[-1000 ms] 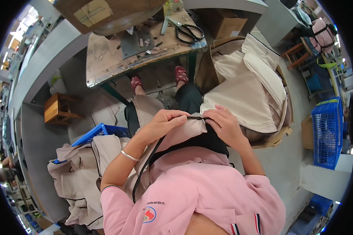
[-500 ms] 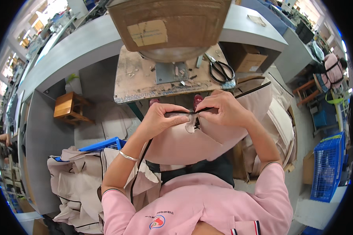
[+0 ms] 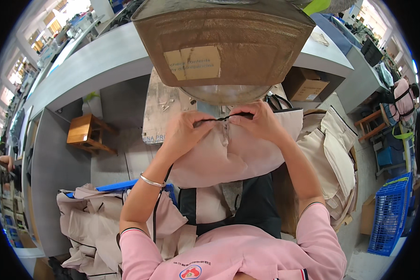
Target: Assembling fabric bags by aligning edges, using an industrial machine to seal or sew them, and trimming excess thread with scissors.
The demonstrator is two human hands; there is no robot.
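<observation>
A pale beige fabric piece [image 3: 210, 161] with a black strip along its top edge hangs between my hands, over my lap. My left hand [image 3: 187, 129] pinches that black edge on one side. Close beside it, my right hand [image 3: 259, 120] grips the same edge, thumb and fingers pressed together. Between the two grips the fabric puckers at a short seam. Both hands are just below the round pale rim [image 3: 226, 94] under a brown box-shaped machine housing [image 3: 238, 44]. Only the black handles of a pair of scissors [image 3: 279, 101] show behind my right hand.
A worn wooden board [image 3: 156, 100] with scraps lies beneath the housing. Beige fabric pieces are heaped at my left [image 3: 91, 224] and stacked at my right [image 3: 333, 158]. A wooden stool [image 3: 86, 133] stands at the left, a blue crate [image 3: 391, 210] at the far right.
Both hands have moved forward with the fabric, closer to the round rim. The housing fills more of the view, and the scissors are now mostly hidden.
</observation>
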